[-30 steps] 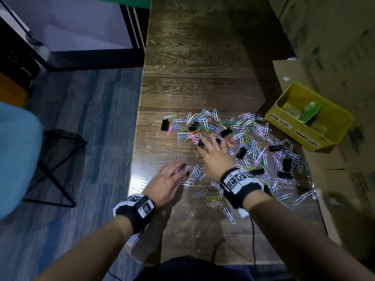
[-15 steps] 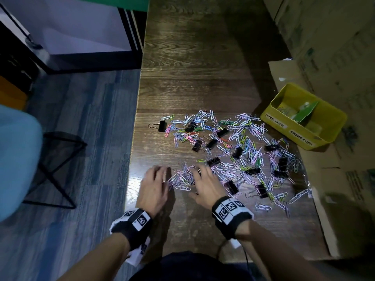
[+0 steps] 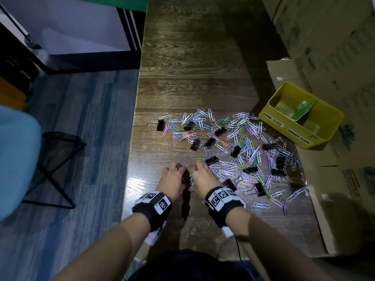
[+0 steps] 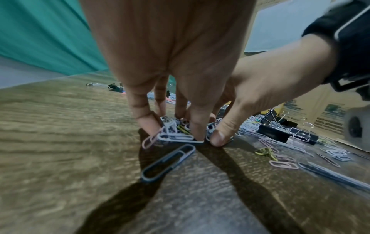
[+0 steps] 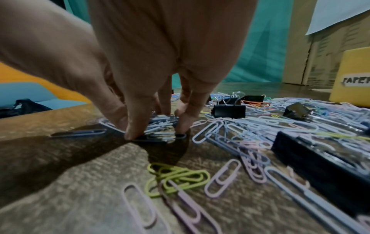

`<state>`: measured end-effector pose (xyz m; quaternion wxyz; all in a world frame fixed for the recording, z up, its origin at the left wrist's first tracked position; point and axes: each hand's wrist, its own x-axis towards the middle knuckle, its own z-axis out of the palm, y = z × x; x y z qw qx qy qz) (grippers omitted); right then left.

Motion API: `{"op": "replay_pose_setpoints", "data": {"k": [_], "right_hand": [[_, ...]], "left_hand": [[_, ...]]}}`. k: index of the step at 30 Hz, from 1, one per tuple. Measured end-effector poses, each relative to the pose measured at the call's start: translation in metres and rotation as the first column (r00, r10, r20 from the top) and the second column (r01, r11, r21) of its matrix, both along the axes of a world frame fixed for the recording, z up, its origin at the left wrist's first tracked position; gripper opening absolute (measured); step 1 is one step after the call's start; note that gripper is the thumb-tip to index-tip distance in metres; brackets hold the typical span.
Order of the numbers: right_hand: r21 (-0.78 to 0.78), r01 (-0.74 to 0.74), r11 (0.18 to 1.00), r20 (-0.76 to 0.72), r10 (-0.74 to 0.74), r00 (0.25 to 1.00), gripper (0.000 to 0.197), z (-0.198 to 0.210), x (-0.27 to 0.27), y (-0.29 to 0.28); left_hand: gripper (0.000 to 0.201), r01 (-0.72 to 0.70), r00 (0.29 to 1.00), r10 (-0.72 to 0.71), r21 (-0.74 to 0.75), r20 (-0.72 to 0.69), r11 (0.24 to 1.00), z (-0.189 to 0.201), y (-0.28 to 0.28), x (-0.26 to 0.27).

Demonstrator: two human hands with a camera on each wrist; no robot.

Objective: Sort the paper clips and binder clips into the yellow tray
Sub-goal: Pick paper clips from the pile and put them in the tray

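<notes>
A small bunch of pastel wire paper clips lies on the dark wooden desk, pinched from both sides by the curled fingers of the left hand and right hand. Black binder clips are scattered beyond; the yellow plastic tray stands well apart.

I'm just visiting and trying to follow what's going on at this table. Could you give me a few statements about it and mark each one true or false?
1. Both hands are gathering one small bunch of paper clips between their fingertips. True: the left hand and right hand meet over it.
2. The yellow tray stands at the person's left. False: it is at the right, beside cardboard.
3. The tray's front carries two handwritten labels. True.
4. All binder clips are already in the tray. False: black binder clips lie among the loose clips on the table.
5. The right hand holds a pen. False: it touches only paper clips.
</notes>
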<state>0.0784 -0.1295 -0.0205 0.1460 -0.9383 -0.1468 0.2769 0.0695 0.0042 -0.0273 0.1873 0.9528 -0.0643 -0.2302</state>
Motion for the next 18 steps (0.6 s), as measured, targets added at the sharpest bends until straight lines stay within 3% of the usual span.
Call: {"op": "replay_pose_setpoints", "data": {"k": [3, 10, 14, 18], "right_hand": [[0.027, 0.018, 0.999, 0.013, -0.018, 1.0, 0.048, -0.001, -0.001, 0.0], [0.019, -0.024, 1.0, 0.08, 0.022, 0.997, 0.033, -0.003, -0.005, -0.004], [0.047, 0.003, 0.999, 0.069, -0.006, 0.998, 0.028, 0.001, -0.001, -0.006], [0.082, 0.081, 0.993, -0.001, -0.081, 0.997, 0.021, 0.006, 0.004, -0.012]], "left_hand": [[0.037, 0.031, 0.999, -0.028, -0.082, 0.037, 0.996, 0.001, 0.006, 0.003], [0.014, 0.028, 0.991, 0.002, -0.22, 0.134, 0.975, -0.005, 0.021, 0.0], [0.019, -0.142, 0.982, 0.178, -0.379, 0.06, 0.914, -0.007, 0.024, 0.002], [0.029, -0.373, 0.928, 0.338, -0.432, -0.159, 0.821, -0.003, 0.026, 0.007]]}}
